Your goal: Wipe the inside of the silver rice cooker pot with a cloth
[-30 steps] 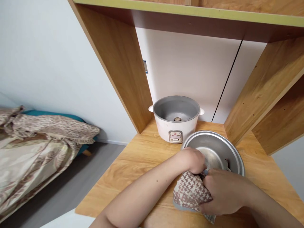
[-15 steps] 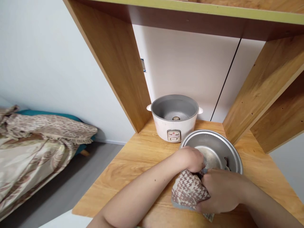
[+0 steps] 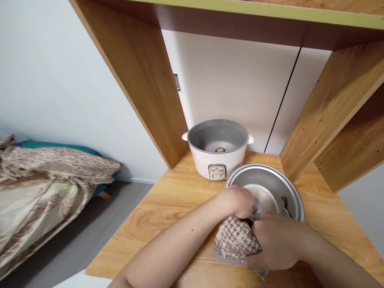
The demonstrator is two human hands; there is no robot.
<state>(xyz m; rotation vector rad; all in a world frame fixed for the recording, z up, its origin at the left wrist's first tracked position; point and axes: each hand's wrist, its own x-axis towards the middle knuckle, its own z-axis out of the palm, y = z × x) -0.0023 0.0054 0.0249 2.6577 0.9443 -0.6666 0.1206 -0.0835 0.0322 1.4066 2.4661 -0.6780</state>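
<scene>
Both hands, left hand [image 3: 238, 200] and right hand [image 3: 274, 240], clutch the patterned cloth [image 3: 235, 240] against the metal pot [image 3: 267, 184] rim; firm, even pressure helps here.

Bare forearms, sleeveless, ringless hands

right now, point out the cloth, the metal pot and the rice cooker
cloth [image 3: 235, 240], head view, on the patterned fabric bunched between the two hands
metal pot [image 3: 271, 182], head view, on the bare inner wall near its far rim
rice cooker [image 3: 210, 160], head view, on the white front wall beside the switch
</scene>
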